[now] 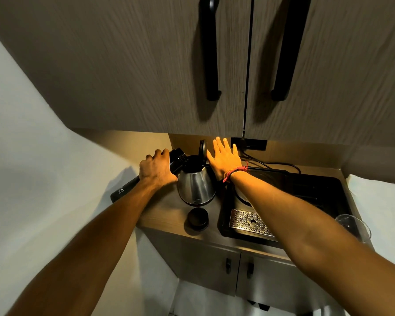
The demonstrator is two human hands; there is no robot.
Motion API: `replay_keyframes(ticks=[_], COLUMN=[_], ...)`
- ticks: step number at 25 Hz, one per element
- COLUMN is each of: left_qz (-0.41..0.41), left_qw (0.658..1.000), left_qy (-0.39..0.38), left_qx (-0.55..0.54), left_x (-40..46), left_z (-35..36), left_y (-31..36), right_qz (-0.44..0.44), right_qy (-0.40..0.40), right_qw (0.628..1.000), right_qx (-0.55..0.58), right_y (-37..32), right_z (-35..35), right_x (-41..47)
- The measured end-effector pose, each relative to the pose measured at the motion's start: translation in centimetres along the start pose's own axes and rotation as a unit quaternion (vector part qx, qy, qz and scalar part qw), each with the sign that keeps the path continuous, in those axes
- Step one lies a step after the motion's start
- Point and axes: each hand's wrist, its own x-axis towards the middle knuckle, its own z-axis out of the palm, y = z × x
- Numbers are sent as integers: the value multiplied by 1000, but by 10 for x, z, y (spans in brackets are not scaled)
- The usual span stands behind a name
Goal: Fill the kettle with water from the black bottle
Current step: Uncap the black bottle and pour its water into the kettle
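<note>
- Left hand (pixel 156 169): we grip the tilted bottle (pixel 132 185), neck at kettle (pixel 195 187) mouth.
- Right hand (pixel 225 159): spread flat, holding nothing.
- Risk: we overtilt, water misses the opening.

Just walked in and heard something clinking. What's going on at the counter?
A person is filling a steel kettle from a black bottle. The left hand grips the bottle and tips it so its mouth sits at the kettle's open top. The right hand is open, fingers spread beside the raised lid, apparently keeping it up. The bottle's black cap lies on the counter in front of the kettle. No water stream is visible.
</note>
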Motion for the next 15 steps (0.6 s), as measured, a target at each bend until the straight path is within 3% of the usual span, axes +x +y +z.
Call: replay_keyframes(ticks=[7,12,15], left_qz=[-55,-211,-234], left_qw=[976,855,826], left_qy=[22,63,82], left_qx=[-211,-470,-507], left_x=[-1,-17,-27], left_z=[18,51,71], left_y=[0,-17,-22], right_qz=[-8,-27,-33], right_qy=[-14,-36,-28], right_qw=[1000,999,999], right_qx=[-3,-11,5], right_y=[-1,-5,-13], right_z=[-1,-2,-1], right_x=[3,8,12])
